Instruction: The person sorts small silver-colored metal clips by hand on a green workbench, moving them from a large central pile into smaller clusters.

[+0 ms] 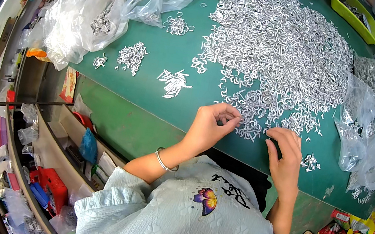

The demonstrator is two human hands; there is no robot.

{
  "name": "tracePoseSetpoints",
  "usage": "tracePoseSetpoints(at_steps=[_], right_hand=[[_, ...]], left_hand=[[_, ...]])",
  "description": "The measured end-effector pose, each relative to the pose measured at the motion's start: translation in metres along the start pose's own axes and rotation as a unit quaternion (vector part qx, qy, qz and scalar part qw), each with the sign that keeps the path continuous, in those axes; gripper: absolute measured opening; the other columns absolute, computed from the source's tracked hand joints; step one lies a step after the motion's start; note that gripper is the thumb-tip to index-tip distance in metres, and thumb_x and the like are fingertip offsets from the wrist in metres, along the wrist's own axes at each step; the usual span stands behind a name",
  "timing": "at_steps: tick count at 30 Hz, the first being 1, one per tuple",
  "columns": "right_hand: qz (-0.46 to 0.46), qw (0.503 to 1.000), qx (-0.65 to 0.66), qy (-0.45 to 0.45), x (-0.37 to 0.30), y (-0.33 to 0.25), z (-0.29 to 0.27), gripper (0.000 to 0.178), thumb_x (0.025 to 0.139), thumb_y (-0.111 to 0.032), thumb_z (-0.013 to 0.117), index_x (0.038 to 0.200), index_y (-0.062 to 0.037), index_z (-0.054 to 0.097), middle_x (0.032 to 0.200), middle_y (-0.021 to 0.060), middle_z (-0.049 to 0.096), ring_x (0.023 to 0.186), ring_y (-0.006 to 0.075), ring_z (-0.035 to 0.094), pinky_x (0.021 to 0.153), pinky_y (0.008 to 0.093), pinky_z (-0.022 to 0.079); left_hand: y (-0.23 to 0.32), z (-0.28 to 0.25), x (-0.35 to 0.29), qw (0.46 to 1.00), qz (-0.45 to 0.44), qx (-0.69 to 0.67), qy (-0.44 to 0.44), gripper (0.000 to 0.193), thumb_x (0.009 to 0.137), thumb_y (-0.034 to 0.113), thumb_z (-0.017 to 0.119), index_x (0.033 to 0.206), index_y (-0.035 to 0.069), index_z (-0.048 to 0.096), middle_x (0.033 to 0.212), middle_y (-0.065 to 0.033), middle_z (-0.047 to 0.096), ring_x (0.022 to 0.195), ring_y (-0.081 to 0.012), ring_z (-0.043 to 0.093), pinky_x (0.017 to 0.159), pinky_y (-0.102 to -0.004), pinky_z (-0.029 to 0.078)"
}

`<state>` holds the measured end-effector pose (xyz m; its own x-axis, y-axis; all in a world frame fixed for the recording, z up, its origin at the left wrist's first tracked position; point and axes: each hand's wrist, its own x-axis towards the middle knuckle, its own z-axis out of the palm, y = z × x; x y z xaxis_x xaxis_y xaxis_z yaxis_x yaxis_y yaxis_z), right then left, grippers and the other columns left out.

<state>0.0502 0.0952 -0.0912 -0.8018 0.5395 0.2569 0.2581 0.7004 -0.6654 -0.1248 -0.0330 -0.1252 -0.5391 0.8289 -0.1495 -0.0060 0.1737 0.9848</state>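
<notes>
A big heap of small silvery metal pieces [281, 48], many of them curved, covers the far right of the green table [151, 96]. Its near edge reaches my hands. My left hand [213, 123], with a silver bangle [164, 161] at the wrist, has thumb and forefinger pinched together; whatever is between them is too small to make out. Opposite it, my right hand [287, 155] brings thumb and forefinger close, maybe around a tiny piece. Beside the right hand lies a little cluster of shiny metal parts [310, 162]. Left of my left hand is a pile of straight pins [173, 83].
Smaller piles of metal parts [131, 57] and rings [178, 25] lie at the left. Clear plastic bags [102, 20] crowd the far left, and more bags [373, 122] the right edge. A yellow-green tray [360, 19] stands far right. Open drawers [60, 146] are below left.
</notes>
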Motion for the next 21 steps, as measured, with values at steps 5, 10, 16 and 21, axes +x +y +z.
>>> tracePoseSetpoints(at_steps=[5,10,16,21], right_hand=[[0.007,0.999,0.031,0.014,0.008,-0.008,0.013,0.018,0.080,-0.002,0.071,0.097,-0.0018,0.065,0.097,0.0110,0.066,0.091,0.0291,0.061,0.082,0.0378,0.045],[0.076,0.985,0.153,0.011,0.018,-0.020,0.032,0.020,0.079,-0.004,0.074,0.096,0.0000,0.065,0.088,0.0117,0.066,0.083,0.0292,0.062,0.074,0.0362,0.048],[0.045,0.988,0.137,0.050,0.020,-0.017,0.037,0.013,0.079,0.000,0.073,0.088,0.0010,0.064,0.087,0.0117,0.065,0.080,0.0288,0.061,0.074,0.0360,0.047],[0.021,0.994,0.083,0.068,0.020,-0.012,0.038,0.010,0.078,0.002,0.070,0.086,0.0002,0.064,0.084,0.0110,0.064,0.079,0.0286,0.059,0.073,0.0372,0.046]], left_hand=[[0.005,-0.006,0.007,0.971,-0.079,-0.216,-0.061,0.010,0.091,-0.002,0.064,0.101,-0.006,0.064,0.097,-0.0126,0.071,0.086,-0.0158,0.068,0.078,-0.0254,0.055],[0.012,0.004,0.004,0.970,-0.073,-0.224,-0.067,0.011,0.091,-0.002,0.063,0.102,-0.006,0.064,0.096,-0.0116,0.070,0.086,-0.0144,0.068,0.076,-0.0242,0.054],[0.012,0.004,0.006,0.967,-0.095,-0.231,-0.058,0.009,0.091,0.001,0.065,0.099,-0.004,0.065,0.089,-0.0079,0.070,0.083,-0.0133,0.069,0.072,-0.0226,0.054],[0.023,-0.002,0.009,0.988,-0.059,-0.141,-0.007,0.010,0.093,0.002,0.063,0.100,-0.005,0.063,0.091,-0.0082,0.069,0.081,-0.0126,0.068,0.072,-0.0226,0.053]])
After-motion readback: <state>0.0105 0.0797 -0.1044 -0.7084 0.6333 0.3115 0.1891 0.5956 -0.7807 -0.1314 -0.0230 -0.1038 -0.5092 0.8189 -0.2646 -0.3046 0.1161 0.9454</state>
